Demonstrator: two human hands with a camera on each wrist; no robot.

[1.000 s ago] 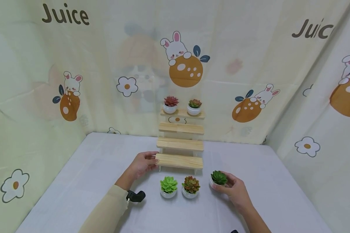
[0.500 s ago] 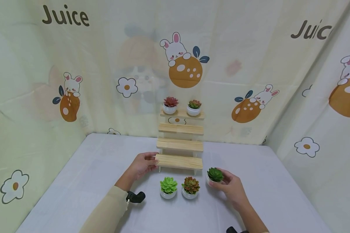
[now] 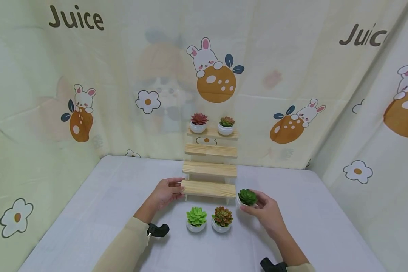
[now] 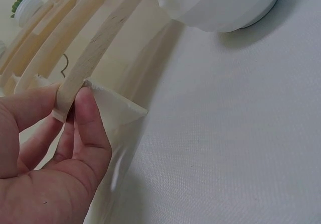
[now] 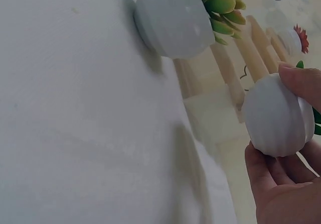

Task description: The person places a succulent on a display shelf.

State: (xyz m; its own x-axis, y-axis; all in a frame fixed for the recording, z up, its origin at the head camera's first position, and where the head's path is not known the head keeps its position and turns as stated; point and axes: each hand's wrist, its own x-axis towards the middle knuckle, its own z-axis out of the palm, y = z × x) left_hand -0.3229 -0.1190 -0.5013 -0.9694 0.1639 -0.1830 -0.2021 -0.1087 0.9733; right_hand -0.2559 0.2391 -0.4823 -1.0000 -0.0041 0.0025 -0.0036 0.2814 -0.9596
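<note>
At the lower left end of a stepped wooden shelf stand (image 3: pixel 209 188), my left hand (image 3: pixel 166 193) pinches the lowest board between thumb and fingers, as the left wrist view shows up close. My right hand (image 3: pixel 266 211) holds a dark green succulent (image 3: pixel 247 197) by its white pot (image 5: pixel 276 118), just right of the lowest board's right end. The pot is off the table and tilted in the right wrist view. In front of the stand, a bright green succulent (image 3: pixel 196 217) and a reddish-green succulent (image 3: pixel 222 216) stand side by side in white pots on the table.
On the top board sit a red succulent (image 3: pixel 198 119) and a green-red succulent (image 3: pixel 226 121), both in white pots. A white cloth covers the table (image 3: pixel 122 173). Behind and at the sides hangs a printed curtain (image 3: pixel 258 75).
My right hand has carried the dark green succulent leftward and away from me, closer to the lowest board's right end. My left hand keeps its hold on the board.
</note>
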